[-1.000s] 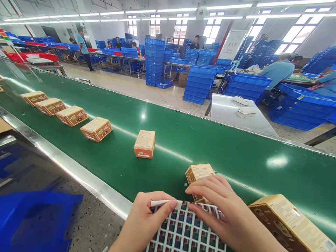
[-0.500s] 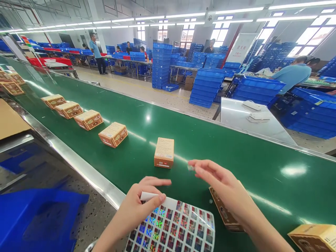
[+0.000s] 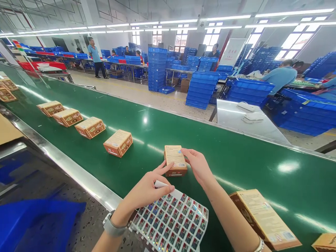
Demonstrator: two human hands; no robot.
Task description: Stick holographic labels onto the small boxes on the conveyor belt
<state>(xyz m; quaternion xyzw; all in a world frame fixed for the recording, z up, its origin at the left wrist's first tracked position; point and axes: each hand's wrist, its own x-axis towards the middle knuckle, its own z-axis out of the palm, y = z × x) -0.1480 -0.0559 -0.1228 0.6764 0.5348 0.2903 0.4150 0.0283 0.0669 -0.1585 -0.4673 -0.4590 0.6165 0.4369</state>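
Observation:
My left hand (image 3: 149, 189) pinches a sheet of small shiny hologram stickers (image 3: 170, 220) between thumb and fingers. Its outstretched fingers reach the near left side of a small brown and cream carton (image 3: 173, 156) on the green conveyor belt. At that carton's right edge is my right hand (image 3: 198, 164), its fingertips on a small shiny sticker (image 3: 180, 151) against the top face. Under my right forearm lies another carton (image 3: 267, 217), with a shiny spot on its top. Part of a further carton (image 3: 325, 241) shows at the lower right corner.
Several more cartons (image 3: 118, 142) sit in a row leftward along the green belt (image 3: 147, 129). A metal rail (image 3: 78, 175) edges the near side. Beyond the belt stand a metal table (image 3: 231, 119) and stacked blue crates (image 3: 202, 89). A person in a blue shirt (image 3: 96, 56) stands far left.
My right hand has moved left with the sticker, onto the carton's top. The left fingers now reach that carton. Cartons have shifted rightward in view, and the camera view has tilted slightly.

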